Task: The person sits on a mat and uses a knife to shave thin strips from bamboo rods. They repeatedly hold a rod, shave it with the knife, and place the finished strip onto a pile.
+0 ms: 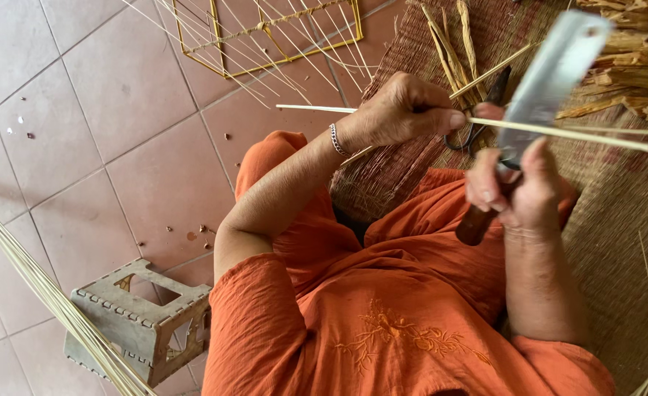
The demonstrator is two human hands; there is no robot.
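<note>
Head view: left hand [401, 110] fingers pinch a bamboo strip [558, 132]; right hand [518, 187] grips a cleaver [551, 81], handle mostly hidden.

packages: none — labels: none — signs: none — screens: none

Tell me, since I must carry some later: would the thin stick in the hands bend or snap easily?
The thin stick looks long and slender, so it probably flexes and weighs little. It lies straight between the left hand and the knife, so it seems fairly springy. Being so thin, it could snap if bent sharply.
</note>
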